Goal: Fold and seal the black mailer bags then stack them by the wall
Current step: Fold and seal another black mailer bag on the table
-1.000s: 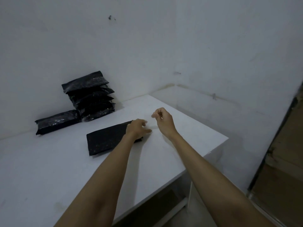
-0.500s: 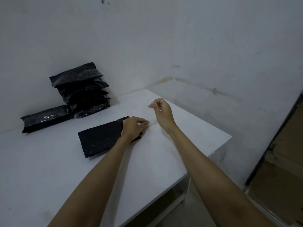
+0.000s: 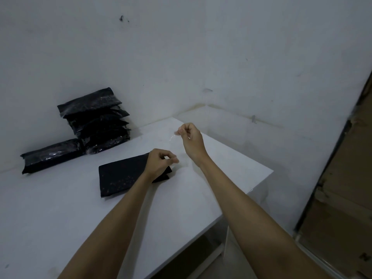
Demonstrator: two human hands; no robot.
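Lying under left grip [image 3: 161,164]: mailer bag [image 3: 122,178]

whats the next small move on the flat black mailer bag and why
Probably fold the flap shut. The left hand pins the flat black plastic mailer bag at its right end, and the right hand pinches a thin clear strip lifted above the white table.

Two bare forearms in view above the worktop [image 3: 60,208], no sleeves visible up to frame edge. Left hand [image 3: 160,164] and right hand [image 3: 192,137]: no gloves, rings, watch or wristbands seen. Nails short.
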